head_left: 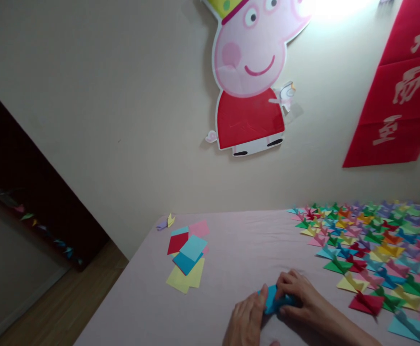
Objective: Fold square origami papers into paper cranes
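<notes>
A piece of blue folding paper [270, 299], partly folded, lies low over the pink-covered table [246, 250] near its front. My left hand [245, 318] is closed at the paper's left edge, thumb and fingers pressed against it. From the right, my right hand [298, 294] pinches the same paper between thumb and bent fingers. A darker blue folded part shows under the right fingers, and its exact shape is hidden by them.
Loose coloured paper squares [190, 252] lie in a pile on the left. Two small folded pieces [165, 222] sit at the far left corner. Many folded paper cranes [379, 259] cover the right side. Behind the table stands a wall with a cartoon pig cutout [251, 115] and a red banner [397, 91].
</notes>
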Motion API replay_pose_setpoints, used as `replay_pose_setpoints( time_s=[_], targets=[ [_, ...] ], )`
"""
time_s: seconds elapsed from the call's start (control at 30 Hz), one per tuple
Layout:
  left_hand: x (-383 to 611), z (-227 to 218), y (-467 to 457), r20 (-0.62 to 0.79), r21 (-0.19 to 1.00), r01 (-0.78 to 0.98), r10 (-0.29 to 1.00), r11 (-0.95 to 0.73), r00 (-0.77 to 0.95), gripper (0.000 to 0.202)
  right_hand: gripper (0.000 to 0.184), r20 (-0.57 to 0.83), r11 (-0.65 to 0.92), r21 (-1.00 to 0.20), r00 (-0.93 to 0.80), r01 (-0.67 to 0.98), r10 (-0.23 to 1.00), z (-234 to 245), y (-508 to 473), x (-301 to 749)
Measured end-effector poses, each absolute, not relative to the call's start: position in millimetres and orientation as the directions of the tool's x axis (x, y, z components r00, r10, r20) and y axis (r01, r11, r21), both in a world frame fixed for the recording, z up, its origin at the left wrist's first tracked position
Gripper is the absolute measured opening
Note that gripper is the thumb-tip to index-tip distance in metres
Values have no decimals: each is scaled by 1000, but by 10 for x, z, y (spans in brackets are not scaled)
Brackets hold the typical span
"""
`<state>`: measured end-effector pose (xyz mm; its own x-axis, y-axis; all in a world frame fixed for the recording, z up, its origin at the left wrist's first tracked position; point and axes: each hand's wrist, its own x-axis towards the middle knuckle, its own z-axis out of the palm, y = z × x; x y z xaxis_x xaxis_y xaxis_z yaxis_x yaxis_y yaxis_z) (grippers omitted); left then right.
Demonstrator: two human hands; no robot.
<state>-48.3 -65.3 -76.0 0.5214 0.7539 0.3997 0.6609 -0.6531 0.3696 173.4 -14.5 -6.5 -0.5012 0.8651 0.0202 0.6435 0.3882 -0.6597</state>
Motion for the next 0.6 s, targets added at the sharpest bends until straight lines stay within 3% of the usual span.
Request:
replay_pose_setpoints(
  time_s=[0.13, 0.3, 0.4, 0.5, 0.6],
  targets=[
    [-464, -781, -626, 509, 349, 642, 713, -683, 482, 40, 8, -9, 408, -680, -564, 609, 826, -23, -146, 1804],
    [-460, -665, -599, 456, 392, 703, 789, -594, 412, 19, 41, 23, 376, -700, -508, 607, 861, -123, -94, 1751],
    [-512, -707, -621, 467, 350, 781, 819, -518, 334, 20, 34, 12, 277, -673, -364, 685, 931, -184, -75, 1681],
    [-466, -899, -655, 566, 176, 876, 774, -450, 284, 41, 25, 13, 218, -655, -278, 724, 960, -210, -81, 1625],
    [-306, -1133, -637, 655, -71, 820, 594, -568, 468, 29, 24, 21, 207, -643, -254, 737, 967, -225, -94, 1596]
  ],
)
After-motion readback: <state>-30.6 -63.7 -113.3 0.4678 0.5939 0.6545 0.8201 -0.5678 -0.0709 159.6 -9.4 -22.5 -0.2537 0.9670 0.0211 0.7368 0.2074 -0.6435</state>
